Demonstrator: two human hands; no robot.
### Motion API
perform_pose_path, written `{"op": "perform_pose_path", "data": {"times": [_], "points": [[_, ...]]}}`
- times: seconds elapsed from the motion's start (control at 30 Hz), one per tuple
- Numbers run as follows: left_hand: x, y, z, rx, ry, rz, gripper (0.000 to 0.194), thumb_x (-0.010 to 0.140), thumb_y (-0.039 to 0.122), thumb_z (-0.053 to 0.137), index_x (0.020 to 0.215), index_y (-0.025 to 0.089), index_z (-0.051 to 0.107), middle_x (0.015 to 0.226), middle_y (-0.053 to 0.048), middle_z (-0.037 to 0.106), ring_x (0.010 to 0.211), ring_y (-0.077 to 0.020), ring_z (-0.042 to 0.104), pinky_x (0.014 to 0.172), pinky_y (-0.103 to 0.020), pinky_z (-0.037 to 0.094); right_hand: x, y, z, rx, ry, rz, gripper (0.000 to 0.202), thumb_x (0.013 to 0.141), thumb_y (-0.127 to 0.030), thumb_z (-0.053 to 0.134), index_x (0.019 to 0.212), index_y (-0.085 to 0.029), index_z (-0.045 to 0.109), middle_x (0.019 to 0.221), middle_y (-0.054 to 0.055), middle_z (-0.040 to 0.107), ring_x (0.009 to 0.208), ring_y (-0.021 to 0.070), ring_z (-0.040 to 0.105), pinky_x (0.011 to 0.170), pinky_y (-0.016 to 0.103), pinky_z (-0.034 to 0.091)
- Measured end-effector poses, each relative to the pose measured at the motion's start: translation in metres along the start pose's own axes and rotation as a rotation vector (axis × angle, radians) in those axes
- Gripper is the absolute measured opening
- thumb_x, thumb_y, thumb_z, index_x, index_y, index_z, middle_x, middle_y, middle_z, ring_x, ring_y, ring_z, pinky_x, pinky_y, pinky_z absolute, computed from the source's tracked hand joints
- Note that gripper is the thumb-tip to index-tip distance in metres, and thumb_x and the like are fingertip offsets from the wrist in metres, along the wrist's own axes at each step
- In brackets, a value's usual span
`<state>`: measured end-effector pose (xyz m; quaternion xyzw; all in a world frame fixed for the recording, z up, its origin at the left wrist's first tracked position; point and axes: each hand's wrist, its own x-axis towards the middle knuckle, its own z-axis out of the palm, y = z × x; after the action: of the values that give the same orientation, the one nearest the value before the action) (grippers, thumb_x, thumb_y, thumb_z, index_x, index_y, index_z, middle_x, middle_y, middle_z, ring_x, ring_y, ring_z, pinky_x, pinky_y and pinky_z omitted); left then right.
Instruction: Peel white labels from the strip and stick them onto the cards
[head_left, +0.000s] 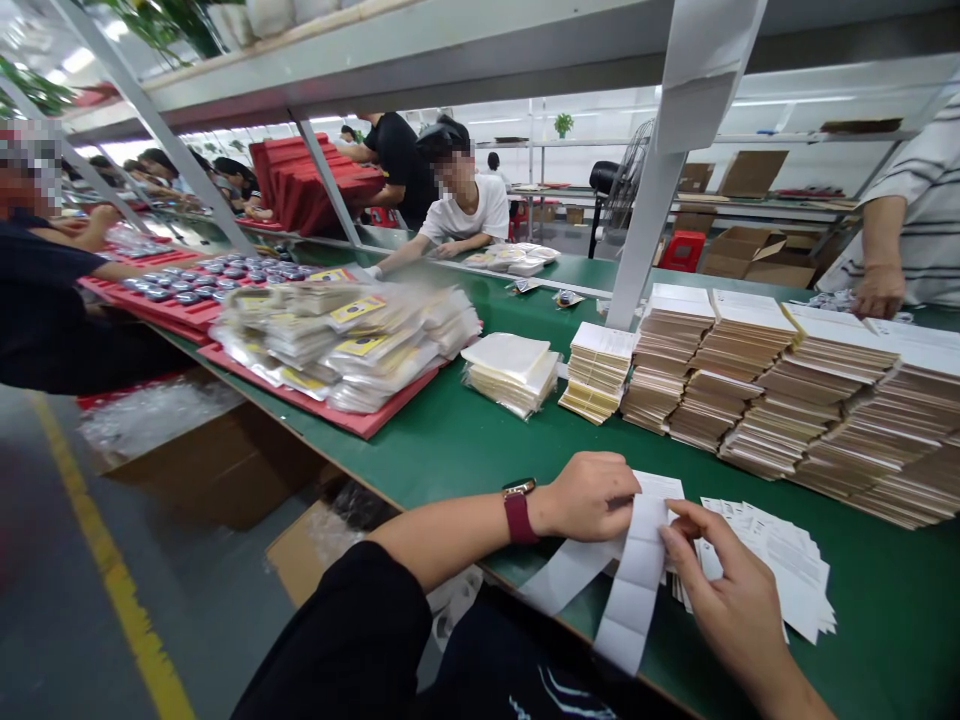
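Observation:
A white strip of labels [636, 580], creased into sections, hangs between my hands and drops over the table's front edge. My left hand [589, 497], with a watch on its wrist, is closed, its curled fingers gripping the strip's upper left edge. On the strip's right edge, the thumb and forefinger of my right hand [724, 575] are pinched; the other fingers are partly hidden. Another length of white strip [566, 577] trails out below my left hand. Behind the strip lies a white printed card [660, 487], partly covered. Fanned white printed cards [780, 565] lie just beyond my right hand.
Tall stacks of cards [750, 390] line the green table [420, 460] at right. Bagged packs [514, 365] sit left of them. A red tray [375, 415] carries a heap of bagged cards. Shelf posts [645, 230] rise behind. Several people work around the table.

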<state>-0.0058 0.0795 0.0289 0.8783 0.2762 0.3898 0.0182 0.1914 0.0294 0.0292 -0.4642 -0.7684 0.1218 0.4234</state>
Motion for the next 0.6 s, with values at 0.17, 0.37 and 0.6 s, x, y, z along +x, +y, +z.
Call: {"op": "perform_pose_path", "data": {"times": [0.17, 0.37, 0.6], "points": [[0.0007, 0.0009, -0.0007, -0.001, 0.036, 0.017, 0.016, 0.084, 0.017, 0.047, 0.069, 0.018, 0.052, 0.058, 0.0, 0.053, 0.057, -0.0116, 0.045, 0.056, -0.024, 0.039, 0.0007, 0.0011, 0.0007, -0.011, -0.006, -0.002, 0.02, 0.092, -0.037, 0.054, 0.107, -0.025, 0.061, 0.075, -0.003, 0.064, 0.062, 0.0108, 0.061, 0.06, 0.021, 0.048], [0.0018, 0.0023, -0.0018, -0.029, 0.037, 0.024, 0.018, 0.086, 0.019, 0.046, 0.069, 0.018, 0.052, 0.058, 0.0, 0.053, 0.057, -0.0115, 0.046, 0.056, -0.024, 0.038, 0.0019, 0.0034, 0.0022, -0.028, 0.018, -0.02, 0.017, 0.092, -0.036, 0.055, 0.104, -0.024, 0.061, 0.075, -0.003, 0.065, 0.066, 0.0106, 0.063, 0.065, 0.02, 0.048], [0.0031, 0.0024, -0.0021, -0.052, 0.06, 0.025, 0.02, 0.085, 0.018, 0.046, 0.066, 0.017, 0.053, 0.057, 0.001, 0.053, 0.056, -0.011, 0.044, 0.055, -0.023, 0.037, 0.0006, 0.0038, 0.0013, -0.029, 0.025, -0.016, 0.018, 0.092, -0.038, 0.054, 0.103, -0.025, 0.06, 0.076, -0.003, 0.065, 0.068, 0.0111, 0.063, 0.066, 0.021, 0.048]]}}
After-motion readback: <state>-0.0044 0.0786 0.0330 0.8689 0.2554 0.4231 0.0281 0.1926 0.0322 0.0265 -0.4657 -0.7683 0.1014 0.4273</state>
